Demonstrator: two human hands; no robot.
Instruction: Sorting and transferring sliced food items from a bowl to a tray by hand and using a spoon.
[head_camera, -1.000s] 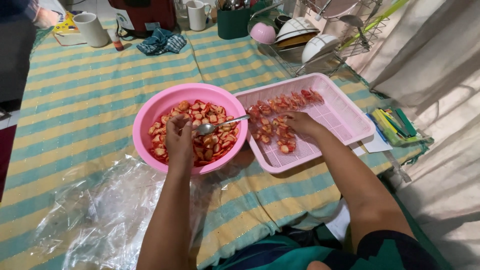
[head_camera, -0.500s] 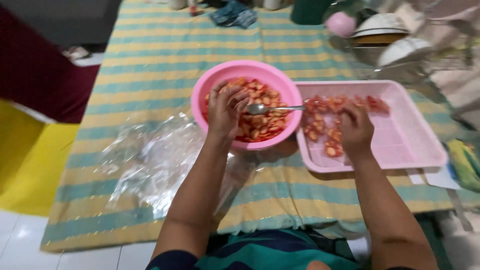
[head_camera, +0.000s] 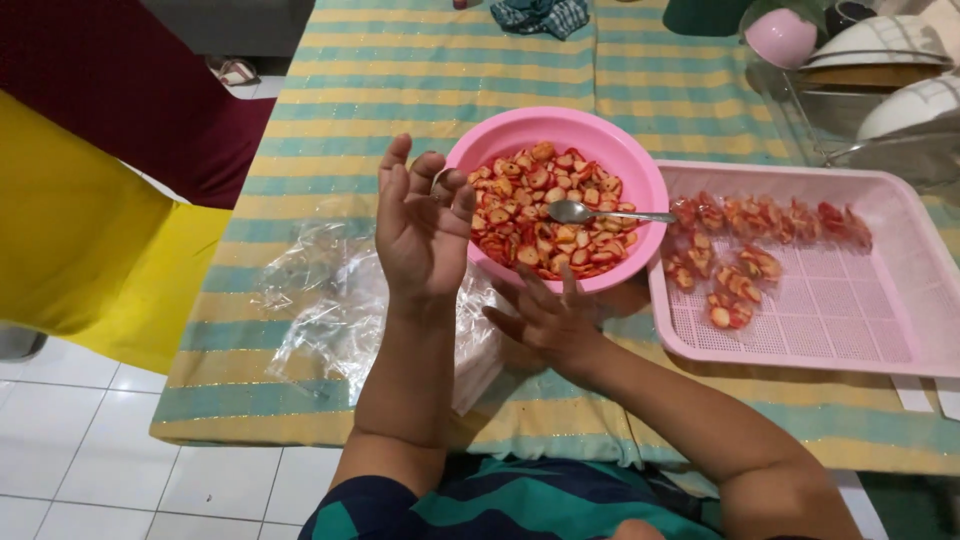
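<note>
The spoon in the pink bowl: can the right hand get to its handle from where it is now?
Probably yes. The right hand is open and empty just below the pink bowl, and the spoon lies on top of the slices with its handle over the rim. Nothing sits between them; the left hand is raised off to the side.

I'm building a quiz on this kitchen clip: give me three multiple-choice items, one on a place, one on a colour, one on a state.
1. Where does the metal spoon lie?
A. in the round pink plastic bowl
B. on the floor
C. in the tray

2. What colour is the rectangular perforated plastic tray?
A. green
B. pink
C. white

3. How is the left hand?
A. gripping the spoon
B. in the tray
C. raised, open, empty

Key: 1 A, it rests on the red slices; 2 B, pink like the bowl; 3 C, fingers spread above the bowl's edge.
</note>
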